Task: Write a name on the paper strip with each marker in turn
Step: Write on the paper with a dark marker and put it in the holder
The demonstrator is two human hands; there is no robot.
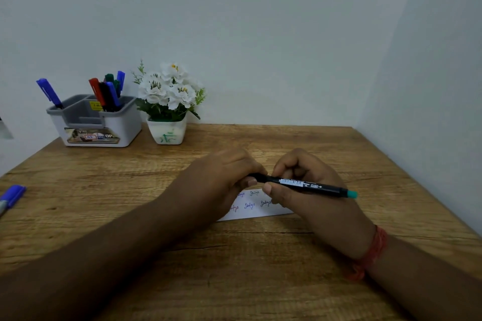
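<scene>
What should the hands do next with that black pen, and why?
Probably pull the cap off. Both hands hold the marker level above the paper strip: the left hand grips one end, where the cap likely is, and the right hand grips the barrel. The tip is hidden, so it can't write yet.

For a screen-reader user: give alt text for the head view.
Both hands hold a black marker with a teal end level above a white paper strip bearing handwritten names, left hand at its cap end, right hand gripping the barrel, on a wooden table.
</scene>
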